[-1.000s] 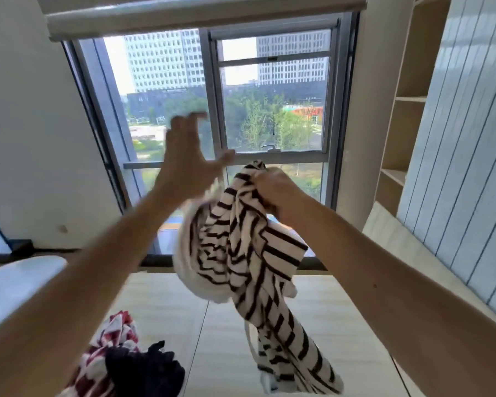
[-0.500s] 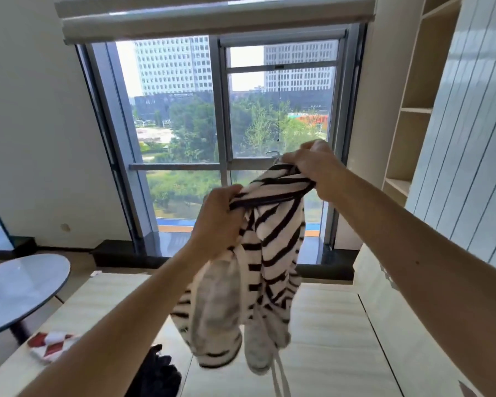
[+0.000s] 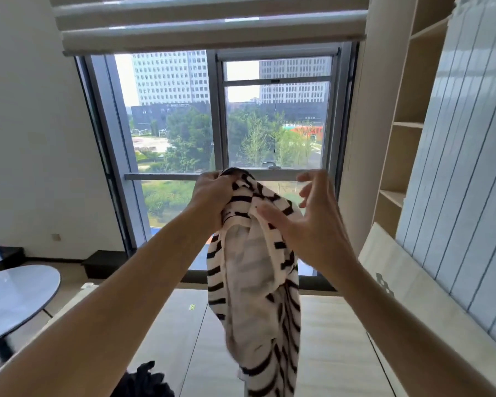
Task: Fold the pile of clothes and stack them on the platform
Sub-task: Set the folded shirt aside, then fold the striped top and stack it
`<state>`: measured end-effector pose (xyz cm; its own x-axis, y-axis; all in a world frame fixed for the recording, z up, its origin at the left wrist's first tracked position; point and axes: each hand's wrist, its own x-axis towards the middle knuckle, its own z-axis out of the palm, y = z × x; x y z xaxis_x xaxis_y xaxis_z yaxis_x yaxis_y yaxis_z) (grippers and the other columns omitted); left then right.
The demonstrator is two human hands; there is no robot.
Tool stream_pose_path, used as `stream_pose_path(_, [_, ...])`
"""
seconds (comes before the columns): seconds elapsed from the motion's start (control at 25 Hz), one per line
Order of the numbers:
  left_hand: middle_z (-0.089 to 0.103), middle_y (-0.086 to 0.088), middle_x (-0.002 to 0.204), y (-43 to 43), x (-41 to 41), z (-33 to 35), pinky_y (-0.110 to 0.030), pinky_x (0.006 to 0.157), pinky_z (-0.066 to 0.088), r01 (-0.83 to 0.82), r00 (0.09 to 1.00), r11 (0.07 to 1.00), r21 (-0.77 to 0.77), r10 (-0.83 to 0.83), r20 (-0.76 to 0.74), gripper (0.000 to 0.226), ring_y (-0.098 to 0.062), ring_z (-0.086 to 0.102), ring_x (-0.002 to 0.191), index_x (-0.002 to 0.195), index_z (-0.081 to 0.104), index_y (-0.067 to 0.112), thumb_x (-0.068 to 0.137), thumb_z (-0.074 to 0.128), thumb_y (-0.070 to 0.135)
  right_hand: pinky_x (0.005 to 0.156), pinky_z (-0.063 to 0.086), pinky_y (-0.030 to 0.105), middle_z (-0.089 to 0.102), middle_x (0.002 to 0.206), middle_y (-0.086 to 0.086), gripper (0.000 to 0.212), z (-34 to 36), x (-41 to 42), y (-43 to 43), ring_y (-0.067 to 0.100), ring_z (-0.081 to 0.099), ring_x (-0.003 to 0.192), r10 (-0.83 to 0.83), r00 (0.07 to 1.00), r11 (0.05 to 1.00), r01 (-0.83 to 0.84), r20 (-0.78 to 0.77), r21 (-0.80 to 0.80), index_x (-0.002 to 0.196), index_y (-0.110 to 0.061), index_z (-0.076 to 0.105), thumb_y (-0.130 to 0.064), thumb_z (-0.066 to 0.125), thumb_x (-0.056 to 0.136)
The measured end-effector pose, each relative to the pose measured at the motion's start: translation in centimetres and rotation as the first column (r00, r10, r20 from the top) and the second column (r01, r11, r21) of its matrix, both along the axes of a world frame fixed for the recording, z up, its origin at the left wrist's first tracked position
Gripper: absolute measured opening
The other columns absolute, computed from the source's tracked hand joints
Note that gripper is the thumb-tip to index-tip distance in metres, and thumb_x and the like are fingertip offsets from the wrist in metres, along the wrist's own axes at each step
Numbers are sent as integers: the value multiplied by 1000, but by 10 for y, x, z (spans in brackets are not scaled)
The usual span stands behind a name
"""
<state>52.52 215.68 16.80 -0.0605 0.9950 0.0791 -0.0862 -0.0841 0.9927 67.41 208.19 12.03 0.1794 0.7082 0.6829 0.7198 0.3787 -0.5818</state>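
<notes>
Left hand was clenched on the top edge of the striped garment, bunching it at chest height in front of the window. Garment hung straight down from that grip, cream inside showing, black stripes on the outer folds, lower end dangling over the pale wood platform. Right hand was just right of the grip, fingers spread and loose, thumb touching the fabric but not pinching it. Below the grip and to its left, a dark garment lay on the platform at the frame's bottom edge. Round grey table stood well left of the grip.
</notes>
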Motion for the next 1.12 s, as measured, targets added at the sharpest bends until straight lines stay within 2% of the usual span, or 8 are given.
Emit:
stream_pose_path(0.16, [68,-13,78,8,-1,-5,-34,58,60,-48,980,999,-22,51,194,10,-27,66,62,100,67,7,99,59,11,78,58,41,55,118,-4,83,-34,-15,-6,16,63,94,140,985,875,-169,-96,-454,125,-29,35,-67,79,67])
stream_pose_path(0.24, [70,-14,83,10,-7,-12,-36,65,60,-50,985,998,-28,54,162,12,-28,67,68,103,68,6,98,59,13,72,61,51,69,104,6,43,-39,-14,7,24,71,80,162,919,817,-330,-360,-473,114,-17,52,-35,78,85])
stream_pose_path(0.36, [75,-15,97,17,-36,-24,-38,76,61,-39,993,999,-20,36,-112,20,-30,71,85,107,71,6,97,60,20,44,54,33,69,85,6,7,-19,-3,20,17,61,59,128,833,884,-341,-538,-319,99,-12,59,-6,61,95])
stream_pose_path(0.48, [70,-5,104,18,-61,-37,-37,82,53,-14,698,977,212,161,-698,35,-26,66,102,110,65,12,93,65,42,39,43,22,65,84,5,29,19,2,31,9,54,54,195,834,933,-321,-515,-165,101,-11,57,10,40,91])
stream_pose_path(0.64, [53,5,145,19,-47,-30,-30,104,43,523,664,765,376,-89,-742,90,-9,51,131,149,39,27,75,76,61,41,39,21,69,84,21,30,49,-14,51,14,53,50,374,907,905,-403,-191,-140,96,-9,60,13,45,84])
stream_pose_path(0.84, [63,10,72,27,-16,-16,-18,60,41,529,730,698,482,-85,-678,15,2,54,61,104,68,13,90,71,8,49,37,16,63,67,-4,26,58,-7,63,-1,55,53,258,950,966,-249,178,-70,91,-15,63,-5,78,73])
stream_pose_path(1.0, [51,8,60,22,2,-12,-24,54,30,458,739,698,550,45,-673,9,0,42,50,82,65,8,91,63,8,63,47,23,67,86,6,44,37,19,57,13,63,72,216,976,976,-216,-29,-17,112,-20,62,-22,86,75])
stream_pose_path(1.12, [61,-23,71,23,10,-2,-29,54,35,346,819,753,560,48,-571,22,-14,51,59,84,63,-4,75,44,4,75,55,29,71,89,5,31,-1,34,59,12,68,79,286,943,915,-322,-172,-242,100,-20,69,-21,87,74])
